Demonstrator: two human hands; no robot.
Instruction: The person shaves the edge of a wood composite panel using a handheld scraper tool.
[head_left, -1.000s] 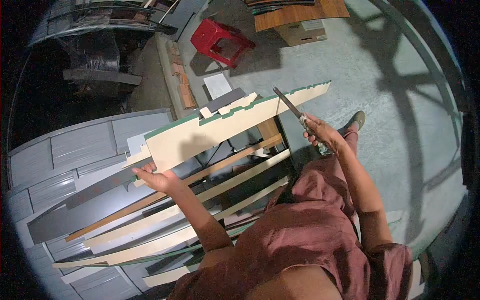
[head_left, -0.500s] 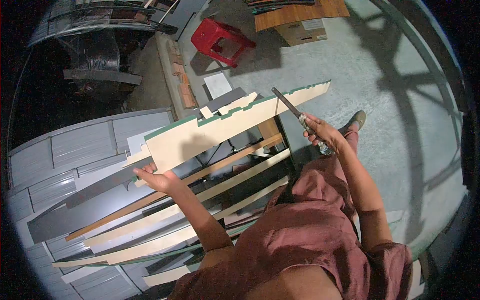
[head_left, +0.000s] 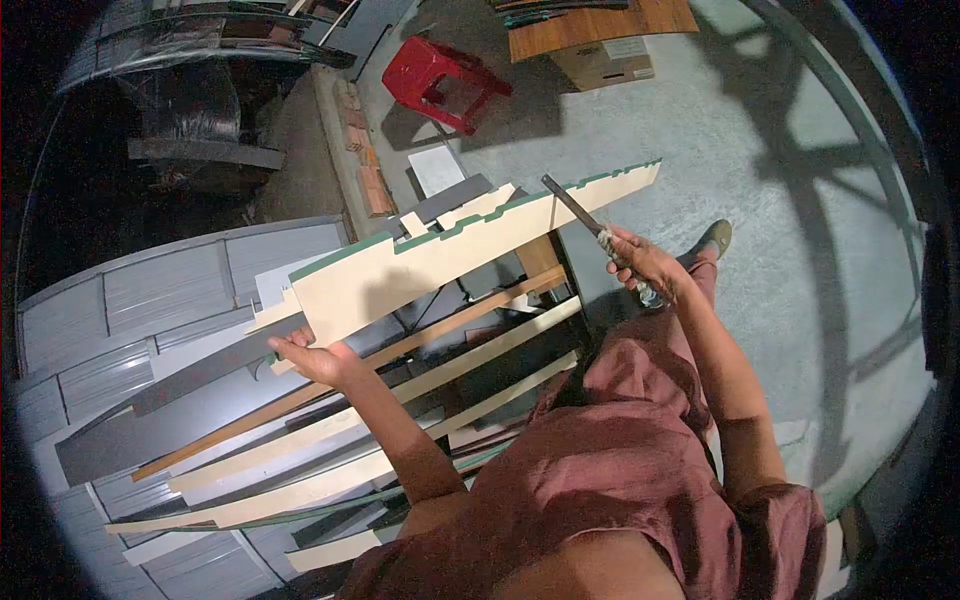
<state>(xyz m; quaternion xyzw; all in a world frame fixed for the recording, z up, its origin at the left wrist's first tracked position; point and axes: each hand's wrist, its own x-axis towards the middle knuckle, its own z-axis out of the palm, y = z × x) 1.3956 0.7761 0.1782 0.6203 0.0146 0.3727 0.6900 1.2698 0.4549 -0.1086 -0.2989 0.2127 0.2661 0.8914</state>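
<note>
My left hand (head_left: 315, 362) grips the lower left end of a long cream board (head_left: 350, 305), thumb stretched out and some fingers hidden behind it. Green runs along the board's stepped, notched upper edge. The board slants up to the right, tapering toward its far tip. In my right hand (head_left: 645, 265) is a flat, narrow metal bar (head_left: 570, 203) with a wrapped, knobbly handle, my fingers closed around it. The bar's tip points up and left and overlaps the notched edge in this view. Its exact kind is unclear.
Cream, brown and grey strips (head_left: 370, 440) lie below the board, over grey panels (head_left: 150, 290). A red plastic stool (head_left: 440, 80) stands beyond. Near a wooden tabletop (head_left: 600, 30) is a cardboard box (head_left: 605, 68). Bricks (head_left: 372, 185) line a low ledge at the left.
</note>
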